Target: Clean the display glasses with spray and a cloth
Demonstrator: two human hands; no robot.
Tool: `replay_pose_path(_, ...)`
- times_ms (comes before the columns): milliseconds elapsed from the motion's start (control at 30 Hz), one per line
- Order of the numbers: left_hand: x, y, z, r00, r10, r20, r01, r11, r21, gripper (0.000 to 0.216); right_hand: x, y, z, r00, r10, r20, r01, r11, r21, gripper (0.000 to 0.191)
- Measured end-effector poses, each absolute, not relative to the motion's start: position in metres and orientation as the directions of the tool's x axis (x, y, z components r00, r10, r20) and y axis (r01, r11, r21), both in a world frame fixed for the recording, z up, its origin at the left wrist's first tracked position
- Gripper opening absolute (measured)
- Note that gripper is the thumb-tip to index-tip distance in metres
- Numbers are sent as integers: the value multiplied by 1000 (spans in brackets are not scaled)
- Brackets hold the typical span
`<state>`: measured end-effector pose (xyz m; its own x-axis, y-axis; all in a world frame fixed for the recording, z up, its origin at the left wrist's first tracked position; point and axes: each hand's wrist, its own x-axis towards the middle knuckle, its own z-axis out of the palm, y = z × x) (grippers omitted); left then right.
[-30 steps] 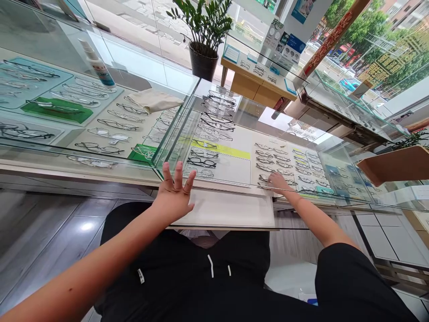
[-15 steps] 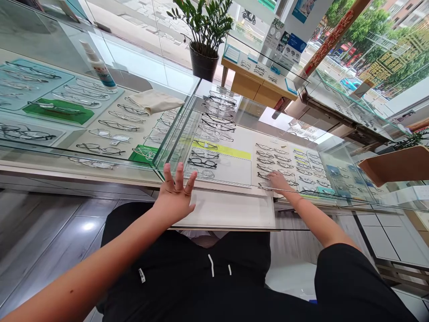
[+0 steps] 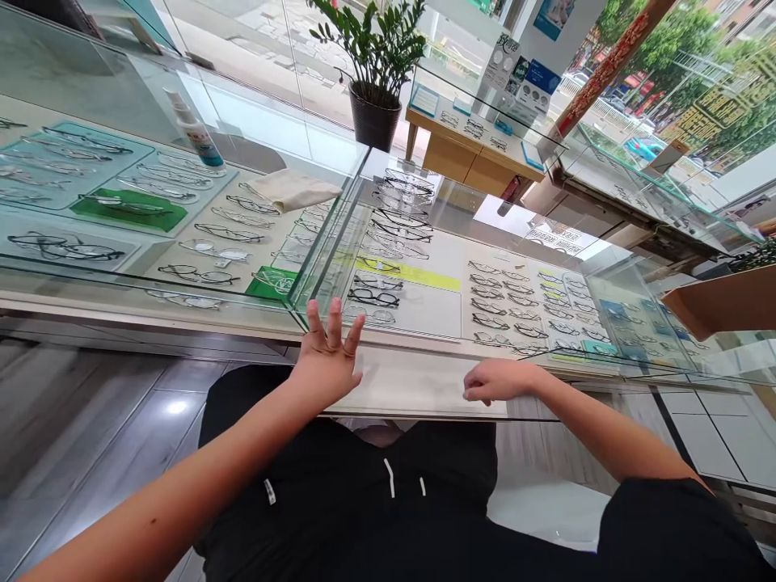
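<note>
My left hand [image 3: 331,356] is open, its fingers spread and pointing up, with the palm at the left front edge of a white pull-out tray [image 3: 418,380] under the glass counter. My right hand [image 3: 494,380] lies on the tray's right front corner with its fingers curled under; what they hold, if anything, is hidden. Behind the tray, black eyeglass frames [image 3: 373,297] lie on a white and yellow mat. Rows of thin frames [image 3: 521,311] lie further right inside the case.
A glass display case [image 3: 182,279] with several frames runs to the left; a folded cloth [image 3: 297,190] and a spray bottle [image 3: 197,133] sit on top. A potted plant [image 3: 376,121] stands behind. A brown box [image 3: 721,299] juts in at right. Grey floor lies below left.
My right hand has drawn back out of the case, from the rows of thin frames to the tray's front right corner, and its fingers have curled. My left hand has stayed put.
</note>
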<state>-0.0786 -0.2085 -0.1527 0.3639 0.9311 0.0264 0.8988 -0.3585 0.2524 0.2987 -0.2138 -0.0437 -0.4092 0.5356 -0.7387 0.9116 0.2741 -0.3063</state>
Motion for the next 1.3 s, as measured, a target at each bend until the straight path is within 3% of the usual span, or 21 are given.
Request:
replay_pose_path(33,-79,-209,-154,370,929,27,896,-364,254,117,285,-216,-24,-486,462,-742,873,285,-395,35)
replay_pose_path(67,-79,-209,-154,374,927,25,895,-367,253,119,272,-216,-5,-555,482,-678,832,322,-452,41)
replay_pose_path(167,-79,-209,-155,381,925,13,895,-372,246,123,237,-196,38,-609,722,-329,773,448,-449,35)
replay_pose_path(267,-78,-208,-153,379,925,-4,900,-367,234,126,209,-145,49,-573,820,21,757,538,-371,24)
replay_pose_path(367,-76,-208,-148,365,930,-36,910,-348,226,125,186,-79,36,-533,828,171,799,560,-220,19)
replay_pose_path(567,-70,-209,-139,340,936,-85,925,-317,211,122,154,13,0,-528,846,70,848,530,-17,21)
replay_pose_path(1033,-66,-206,-140,324,938,-125,931,-292,219,122,154,1,-5,-494,868,43,865,496,-78,11)
replay_pose_path(1133,-66,-207,-136,329,937,-121,929,-298,222,124,165,-37,14,-509,860,44,847,509,-156,8)
replay_pose_path(1233,-65,-208,-133,335,934,-123,925,-301,231,123,183,-95,38,-592,805,-32,739,527,-419,6)
replay_pose_path(1300,-65,-207,-132,341,931,-128,922,-305,240,123,194,-137,48,-652,745,-141,685,500,-530,6)
